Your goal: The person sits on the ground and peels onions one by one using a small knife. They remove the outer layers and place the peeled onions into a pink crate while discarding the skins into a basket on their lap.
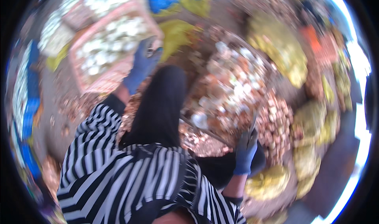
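My left hand [148, 53], in a blue-grey work glove, is at the right edge of a pink crate [78, 73] with many white peeled onions [109, 44] in it. A small dark ring-like thing shows at its fingers; whether they grip the crate's rim is too blurred to tell. My right hand [248, 147], gloved alike, holds a knife [254, 120] with its thin blade pointing up. Just beyond the blade lies a tray [207, 132] heaped with peeled onions and loose skins [234, 84].
Unpeeled onions [274, 120] are piled right of the tray. Yellow mesh sacks [278, 46] lie at the right, and a smaller one [268, 182] near my right arm. Blue crates [31, 105] with white contents stand far left. Onion skins [74, 105] litter the floor.
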Tool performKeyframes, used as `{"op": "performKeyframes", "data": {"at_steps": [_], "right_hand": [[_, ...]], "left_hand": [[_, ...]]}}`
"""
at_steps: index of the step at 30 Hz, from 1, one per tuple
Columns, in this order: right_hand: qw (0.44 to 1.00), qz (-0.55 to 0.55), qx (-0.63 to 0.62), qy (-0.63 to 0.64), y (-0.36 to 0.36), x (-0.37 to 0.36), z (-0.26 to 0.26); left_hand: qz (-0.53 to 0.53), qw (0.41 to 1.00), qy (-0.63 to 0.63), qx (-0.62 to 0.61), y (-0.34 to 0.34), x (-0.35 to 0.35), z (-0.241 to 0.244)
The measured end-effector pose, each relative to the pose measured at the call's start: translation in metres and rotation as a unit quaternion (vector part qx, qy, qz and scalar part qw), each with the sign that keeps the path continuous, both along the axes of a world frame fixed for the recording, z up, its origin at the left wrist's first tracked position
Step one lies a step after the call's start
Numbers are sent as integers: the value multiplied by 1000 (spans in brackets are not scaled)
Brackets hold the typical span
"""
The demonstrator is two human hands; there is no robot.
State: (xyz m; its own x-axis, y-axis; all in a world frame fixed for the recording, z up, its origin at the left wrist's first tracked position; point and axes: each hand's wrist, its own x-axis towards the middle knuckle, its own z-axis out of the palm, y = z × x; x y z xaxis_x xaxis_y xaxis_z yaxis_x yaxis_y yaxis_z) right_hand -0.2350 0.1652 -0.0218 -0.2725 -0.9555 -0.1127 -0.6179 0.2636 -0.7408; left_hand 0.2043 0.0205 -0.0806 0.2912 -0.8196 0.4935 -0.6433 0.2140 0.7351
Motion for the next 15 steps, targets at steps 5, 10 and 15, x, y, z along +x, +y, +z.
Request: {"op": "performKeyframes", "data": {"at_steps": [5,10,15], "right_hand": [[985,-155,-72,6,-20,-104,31],[989,-41,-7,141,-68,-198,-23],[986,-15,117,118,-139,-255,-97]], "left_hand": [[-171,985,-31,-7,-2,-119,39],[-292,954,-47,47,-14,-195,34],[-353,922,-3,157,-27,-230,2]]}}
